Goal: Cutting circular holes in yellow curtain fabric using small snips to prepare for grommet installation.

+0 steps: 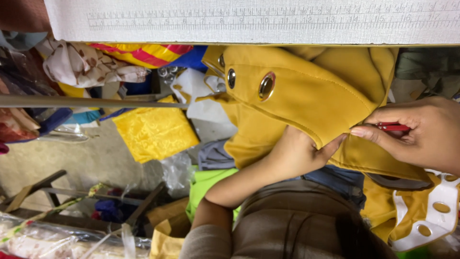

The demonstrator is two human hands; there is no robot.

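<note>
- The mustard-yellow fabric (306,96) lies in the middle of the view, draped down from the near edge of the white ruled table (258,21) at the top and hanging over the person's lap.
- The left hand (299,153) sits just under a curved seam of the fabric, fingers curled up into the cloth, pinching its fold from the near side; the thumb tip touches the seam close to the other hand's fingertip.
- The right hand (421,132) comes in from the right, resting on the fabric's right part, closed around a small red-handled tool (393,127); only the red handle shows between the fingers, and its tip is hidden.
- The two hands meet at one spot on the seam, so the fabric lies between and beneath both of them.
- Metal eyelets (266,85) are set in a row on the fabric's left upper part, well apart from both hands.
- A white strip with round holes (438,211) lies at the lower right, just below the right hand.
- To the left, on the floor, lies a folded bright yellow cloth (153,132), with heaps of patterned cloth (91,64) farther up and left.
- A bright green cloth (206,184) shows beside the left forearm.
</note>
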